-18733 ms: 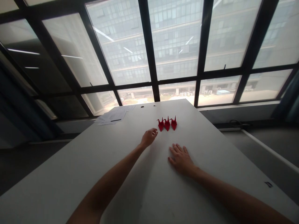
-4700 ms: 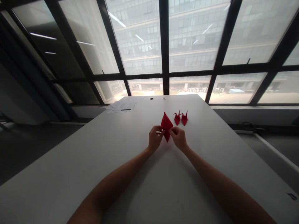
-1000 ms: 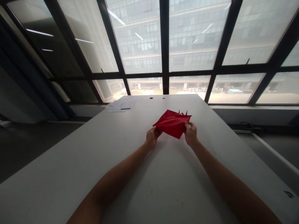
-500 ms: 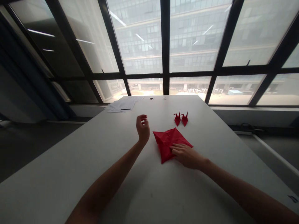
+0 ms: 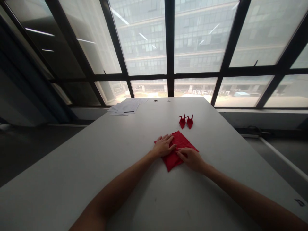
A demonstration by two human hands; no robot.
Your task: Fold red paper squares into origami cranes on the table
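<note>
A square sheet of red paper point(image 5: 180, 140) with creases lies on the table, turned so that one corner points toward me. My left hand point(image 5: 163, 146) rests flat on its left part, fingers spread and pointing away, covering much of that side. From the right, my right hand point(image 5: 191, 158) touches the paper near its middle with the fingertips, the thumb a little apart from the fingers. Just beyond the sheet stand two small red origami cranes, a left crane point(image 5: 182, 123) and a right crane point(image 5: 190, 123), side by side.
White sheets of paper point(image 5: 125, 106) lie at the table's far left, with a dark pen point(image 5: 128, 112) on them. The white table point(image 5: 115, 138) reaches to large windows. A dark round cable hole point(image 5: 155, 101) sits near the far edge.
My left hand has come down from above the table, left of the red paper, and now lies flat on it. The paper's raised left part is flatter. My right hand stays near the middle.
</note>
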